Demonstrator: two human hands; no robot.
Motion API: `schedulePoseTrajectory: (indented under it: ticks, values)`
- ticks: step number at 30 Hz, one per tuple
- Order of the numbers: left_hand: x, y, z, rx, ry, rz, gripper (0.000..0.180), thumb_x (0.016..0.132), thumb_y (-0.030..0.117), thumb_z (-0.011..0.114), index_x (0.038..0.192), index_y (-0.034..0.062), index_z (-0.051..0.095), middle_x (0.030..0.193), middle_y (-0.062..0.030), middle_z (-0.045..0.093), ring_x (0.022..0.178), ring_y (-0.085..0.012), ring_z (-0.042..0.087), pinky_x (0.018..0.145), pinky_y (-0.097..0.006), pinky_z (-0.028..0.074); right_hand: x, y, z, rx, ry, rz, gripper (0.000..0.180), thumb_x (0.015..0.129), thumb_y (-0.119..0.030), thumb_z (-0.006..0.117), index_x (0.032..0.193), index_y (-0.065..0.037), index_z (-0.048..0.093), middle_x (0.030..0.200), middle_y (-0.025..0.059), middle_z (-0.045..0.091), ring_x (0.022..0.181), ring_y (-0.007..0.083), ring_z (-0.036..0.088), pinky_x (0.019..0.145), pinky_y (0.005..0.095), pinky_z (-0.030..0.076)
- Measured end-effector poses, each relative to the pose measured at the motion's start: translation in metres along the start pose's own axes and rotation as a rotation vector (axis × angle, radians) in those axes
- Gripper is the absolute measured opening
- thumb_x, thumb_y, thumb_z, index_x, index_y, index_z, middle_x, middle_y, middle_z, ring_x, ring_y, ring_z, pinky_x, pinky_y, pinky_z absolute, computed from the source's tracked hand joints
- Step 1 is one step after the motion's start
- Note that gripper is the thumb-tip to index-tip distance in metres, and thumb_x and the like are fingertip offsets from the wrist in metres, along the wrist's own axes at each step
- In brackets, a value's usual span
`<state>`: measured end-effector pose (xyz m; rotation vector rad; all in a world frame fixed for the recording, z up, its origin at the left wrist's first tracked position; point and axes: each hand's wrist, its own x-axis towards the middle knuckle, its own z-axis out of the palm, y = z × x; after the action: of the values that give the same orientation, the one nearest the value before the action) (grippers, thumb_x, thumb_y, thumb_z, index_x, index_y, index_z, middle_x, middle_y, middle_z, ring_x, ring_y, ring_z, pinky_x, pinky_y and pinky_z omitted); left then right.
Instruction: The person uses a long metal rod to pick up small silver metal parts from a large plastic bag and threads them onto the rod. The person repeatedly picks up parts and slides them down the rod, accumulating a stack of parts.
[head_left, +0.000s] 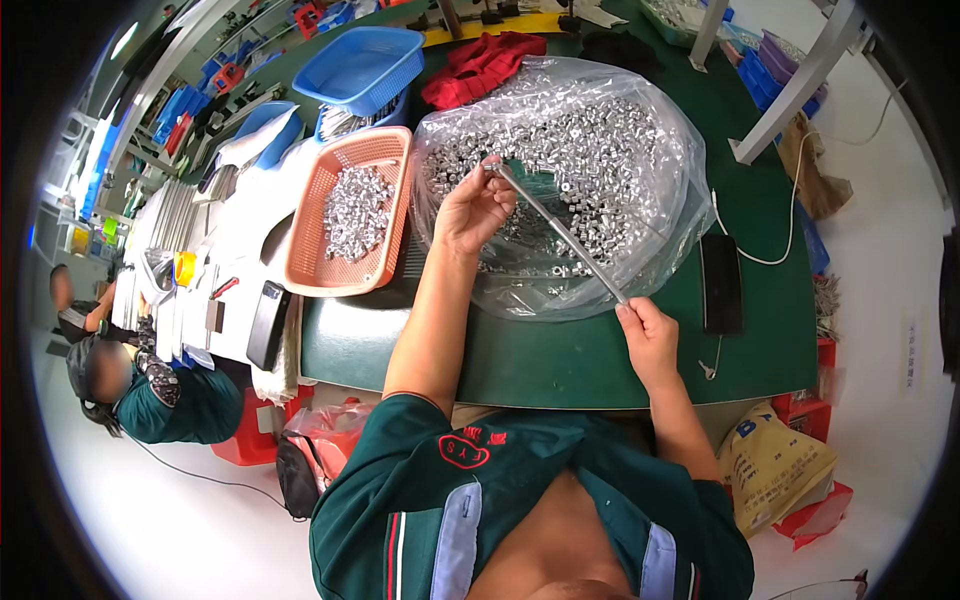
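A thin silvery metal rod [562, 232] slants between my two hands, over a clear plastic bag full of small metal fittings [625, 150]. My left hand [474, 208] is closed at the rod's far end, thumb and fingertips pinched together there. Whether a small fitting is also between those fingertips is too small to tell. Closed round the rod's near end is my right hand [650, 338], just past the bag's front edge. To the left of my left hand stands an orange plastic basket [298, 245] with a heap of similar fittings in it.
Blue baskets [345, 75] stand behind the orange one, beside a red cloth [485, 65]. A black phone [721, 285] and a white cable [760, 262] lie on the green table [560, 375] at right. A metal post [795, 90] rises nearby. Another person [150, 395] sits at far left.
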<state>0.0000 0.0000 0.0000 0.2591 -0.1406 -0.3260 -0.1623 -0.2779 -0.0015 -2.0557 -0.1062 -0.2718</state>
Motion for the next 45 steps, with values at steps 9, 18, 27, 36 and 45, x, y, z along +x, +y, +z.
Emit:
schedulePoseTrajectory:
  ticks: [9, 18, 27, 36, 45]
  values:
    - [0.003, -0.004, -0.011, -0.106, -0.05, -0.062, 0.02, 0.093, 0.011, 0.059, 0.107, -0.0031, 0.06, 0.1, -0.0114, 0.053, 0.083, -0.0156, 0.052, 0.067, -0.023, 0.043, 0.001, 0.001, 0.004, -0.036, 0.006, -0.028, 0.017, 0.089, -0.016, 0.064, 0.081, -0.002, 0.059, 0.056, 0.0083, 0.05, 0.047, 0.0177, 0.045, 0.048, 0.0299, 0.038]
    - [0.002, -0.006, -0.003, -0.021, 0.101, -0.043, 0.024, 0.095, 0.017, 0.057, 0.105, -0.0046, 0.062, 0.109, -0.0178, 0.054, 0.091, -0.0199, 0.054, 0.071, -0.026, 0.046, 0.001, 0.002, 0.004, -0.05, 0.015, -0.043, 0.016, 0.089, -0.017, 0.064, 0.083, -0.002, 0.06, 0.055, 0.0081, 0.05, 0.047, 0.0169, 0.046, 0.048, 0.0305, 0.038]
    - [0.0, 0.004, 0.016, -0.023, 0.076, 0.118, 0.043, 0.097, 0.014, 0.048, 0.134, -0.0072, 0.04, 0.144, -0.0259, 0.036, 0.134, -0.0388, 0.036, 0.109, -0.048, 0.038, 0.0, -0.003, 0.004, -0.096, -0.009, -0.038, 0.017, 0.089, -0.017, 0.065, 0.081, -0.003, 0.059, 0.056, 0.0093, 0.05, 0.047, 0.0202, 0.046, 0.047, 0.031, 0.038]
    - [-0.002, 0.009, 0.017, 0.191, -0.069, 0.029, 0.054, 0.094, 0.007, 0.052, 0.141, -0.0063, 0.03, 0.139, -0.0287, 0.041, 0.129, -0.0405, 0.043, 0.108, -0.049, 0.039, 0.001, -0.01, 0.003, -0.154, -0.029, -0.078, 0.018, 0.088, -0.017, 0.064, 0.077, -0.004, 0.057, 0.059, 0.0097, 0.053, 0.049, 0.0256, 0.051, 0.048, 0.034, 0.039]
    - [-0.01, 0.003, 0.041, 0.577, -0.097, 0.052, 0.052, 0.095, 0.012, 0.053, 0.141, -0.0047, 0.034, 0.128, -0.025, 0.055, 0.118, -0.0347, 0.056, 0.1, -0.045, 0.046, 0.001, -0.01, -0.001, -0.145, -0.017, -0.12, 0.015, 0.088, -0.016, 0.064, 0.08, -0.004, 0.058, 0.063, 0.0099, 0.056, 0.051, 0.0264, 0.054, 0.048, 0.0339, 0.04]
